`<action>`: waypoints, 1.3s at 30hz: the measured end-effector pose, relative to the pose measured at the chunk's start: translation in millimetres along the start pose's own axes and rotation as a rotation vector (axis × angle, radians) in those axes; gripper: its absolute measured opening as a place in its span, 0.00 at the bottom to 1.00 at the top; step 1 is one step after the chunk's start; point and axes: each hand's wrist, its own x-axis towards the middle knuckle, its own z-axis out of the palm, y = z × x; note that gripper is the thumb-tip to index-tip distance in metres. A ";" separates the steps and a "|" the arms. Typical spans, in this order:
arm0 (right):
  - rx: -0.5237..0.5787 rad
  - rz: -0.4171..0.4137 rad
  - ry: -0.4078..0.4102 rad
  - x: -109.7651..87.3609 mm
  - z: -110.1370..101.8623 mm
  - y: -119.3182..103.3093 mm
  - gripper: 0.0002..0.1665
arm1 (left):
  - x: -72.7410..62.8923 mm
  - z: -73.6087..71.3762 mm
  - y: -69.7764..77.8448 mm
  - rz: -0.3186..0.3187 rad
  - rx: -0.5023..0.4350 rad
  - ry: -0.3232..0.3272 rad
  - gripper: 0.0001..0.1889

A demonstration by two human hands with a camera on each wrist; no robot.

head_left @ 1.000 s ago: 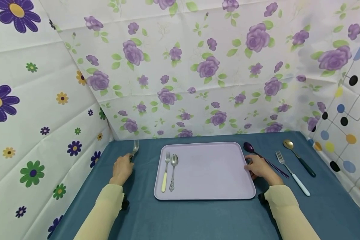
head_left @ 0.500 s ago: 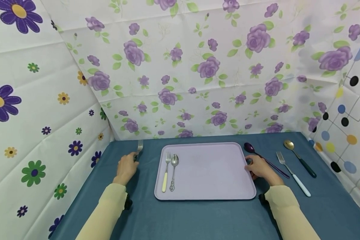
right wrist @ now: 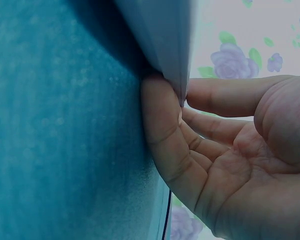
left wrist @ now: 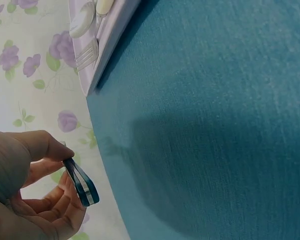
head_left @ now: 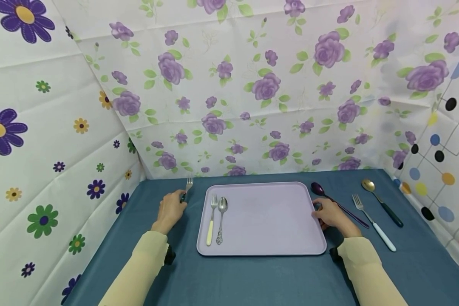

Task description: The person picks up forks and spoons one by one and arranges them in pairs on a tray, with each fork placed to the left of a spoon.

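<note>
l hand [head_left: 169, 211] pinches fork [head_left: 188, 186], tines fwd; r hand [head_left: 330, 213] grips tray [head_left: 267, 219] edge

On my head feed the left hand [head_left: 170, 211] hides most of the handle of its fork [head_left: 189, 183] — I can't see the end — while the left wrist view's top edge crops the tray [left wrist: 107, 51].

Dressed in long, plain, pale-yellow sleeves [head_left: 135, 270], loosely cut and lightly creased near the cuffs [head_left: 157, 240]. Fitted below each cuff with a small black device [head_left: 170, 256] (partly hidden, hard to make out).
</note>
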 end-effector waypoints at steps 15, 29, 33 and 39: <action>0.004 -0.004 0.008 -1.0 -0.2 -0.7 0.30 | -0.4 0.6 4.8 -0.001 0.006 -0.010 0.22; 0.011 -0.004 0.012 -0.9 0.0 0.4 0.30 | -2.1 8.0 17.1 0.042 0.007 -0.021 0.23; 0.014 -0.007 0.006 -0.8 -0.1 0.7 0.30 | -2.8 7.3 21.9 0.048 0.002 -0.024 0.23; 0.013 -0.003 -0.001 0.0 -0.3 0.7 0.30 | -5.2 6.2 29.3 0.060 -0.020 -0.024 0.22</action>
